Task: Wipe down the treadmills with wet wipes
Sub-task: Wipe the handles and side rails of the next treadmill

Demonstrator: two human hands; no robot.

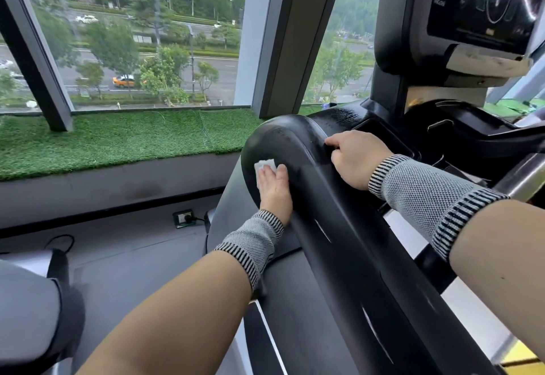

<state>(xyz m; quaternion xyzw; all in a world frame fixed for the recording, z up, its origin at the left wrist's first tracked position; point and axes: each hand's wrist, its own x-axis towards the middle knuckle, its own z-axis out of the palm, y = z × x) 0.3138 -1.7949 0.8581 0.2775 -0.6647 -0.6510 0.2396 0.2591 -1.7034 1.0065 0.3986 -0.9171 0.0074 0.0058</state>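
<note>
Gym by a window: left hand (272, 185) flat, pressing the limp wipe (264, 165) on the rail (333, 227); right hand (358, 157) grips its top.

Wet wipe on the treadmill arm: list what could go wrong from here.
1. The wet wipe is small and only pressed flat under the left hand, so it could slip off the curved handrail.
2. The right hand braces on a glossy, possibly damp surface and might slide.
</note>
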